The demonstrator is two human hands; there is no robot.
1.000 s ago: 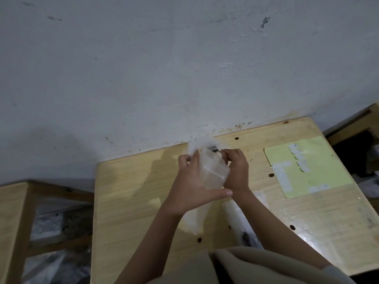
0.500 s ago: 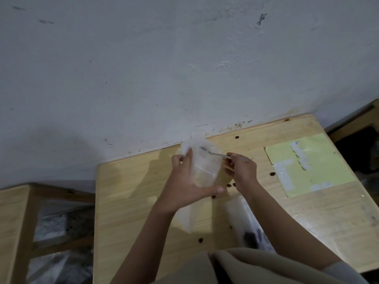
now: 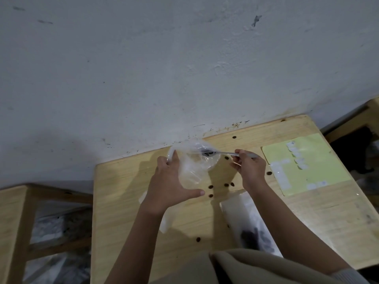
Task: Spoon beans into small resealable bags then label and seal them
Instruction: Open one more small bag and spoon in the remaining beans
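Note:
My left hand (image 3: pixel 171 184) grips a small clear resealable bag (image 3: pixel 193 167) and holds its mouth open above the wooden table (image 3: pixel 127 201). My right hand (image 3: pixel 249 168) pinches the handle of a metal spoon (image 3: pixel 223 153), whose bowl with dark beans sits inside the bag's mouth. Several loose brown beans (image 3: pixel 210 187) lie scattered on the table between my hands. A larger clear bag (image 3: pixel 249 226) with dark beans lies under my right forearm. A yellow-green sheet (image 3: pixel 320 160) carrying white labels lies at the right.
A grey plaster wall (image 3: pixel 184 68) rises directly behind the table. A second wooden table (image 3: pixel 12 222) stands to the left with a gap between. Beige cloth (image 3: pixel 246 267) lies at the near edge. Another wooden piece (image 3: pixel 367 115) shows at far right.
My right hand has drawn away to the right from the bag's mouth, showing the spoon's handle. The bag now hangs more open and loose beans show on the table.

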